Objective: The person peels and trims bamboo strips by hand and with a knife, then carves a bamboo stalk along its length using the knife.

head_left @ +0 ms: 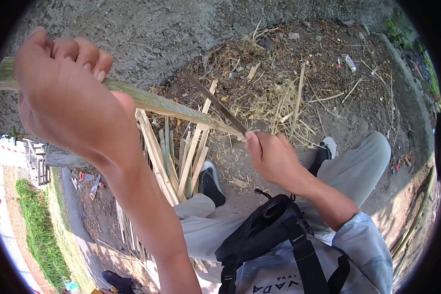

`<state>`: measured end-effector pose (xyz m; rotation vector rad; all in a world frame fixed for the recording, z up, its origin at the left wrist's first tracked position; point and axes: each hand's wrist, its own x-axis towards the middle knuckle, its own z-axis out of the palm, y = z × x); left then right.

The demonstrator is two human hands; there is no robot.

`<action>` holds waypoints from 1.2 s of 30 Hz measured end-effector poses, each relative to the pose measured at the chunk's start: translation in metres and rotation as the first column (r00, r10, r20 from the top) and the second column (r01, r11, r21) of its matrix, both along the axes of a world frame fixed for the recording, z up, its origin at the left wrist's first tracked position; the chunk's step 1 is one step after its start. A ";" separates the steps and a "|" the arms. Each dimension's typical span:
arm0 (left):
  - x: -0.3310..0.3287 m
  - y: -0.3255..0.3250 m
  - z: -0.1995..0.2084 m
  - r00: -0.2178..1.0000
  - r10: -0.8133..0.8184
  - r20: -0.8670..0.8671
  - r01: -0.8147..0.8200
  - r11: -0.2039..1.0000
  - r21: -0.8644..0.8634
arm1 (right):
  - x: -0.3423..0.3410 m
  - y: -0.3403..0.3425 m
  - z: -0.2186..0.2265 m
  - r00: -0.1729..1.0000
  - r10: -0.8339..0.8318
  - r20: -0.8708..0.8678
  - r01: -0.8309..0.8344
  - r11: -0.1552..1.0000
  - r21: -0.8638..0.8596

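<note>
My left hand (pixel 73 93), raised at the upper left, has its fingers wrapped round a greenish bamboo pole (pixel 166 105). The pole slants down to the right and narrows to a pale, cut end near the middle of the view. In my right hand (pixel 277 159) is a knife, its handle mostly hidden by my fingers. The long dark blade (pixel 213 100) points up and to the left. It crosses the pole beside its pale end, close to my right thumb; whether the edge touches the wood I cannot tell.
Pale split bamboo strips (pixel 154 152) lie bundled left of my shoe (pixel 210 183). Shavings (pixel 279 100) and litter cover the soil ahead, below a rough concrete surface (pixel 132 34). A black bag (pixel 264 230) hangs at my front. Someone's dark shoe (pixel 116 281) shows at the lower left.
</note>
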<state>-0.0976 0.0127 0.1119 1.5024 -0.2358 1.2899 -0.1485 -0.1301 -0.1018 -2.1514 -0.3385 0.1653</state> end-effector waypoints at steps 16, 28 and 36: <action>0.002 -0.009 -0.003 0.997 0.050 -0.051 -0.053 0.997 -0.050 | -0.010 0.022 0.023 0.985 -0.004 0.172 0.004 1.000 0.000; -0.006 0.002 -0.006 0.996 0.018 -0.082 -0.024 0.997 -0.067 | -0.007 0.020 0.047 0.989 0.057 0.139 -0.058 0.998 0.000; 0.002 -0.002 -0.003 0.999 -0.021 -0.033 0.018 0.997 -0.074 | 0.007 0.018 0.036 0.987 0.028 0.160 -0.033 0.999 0.033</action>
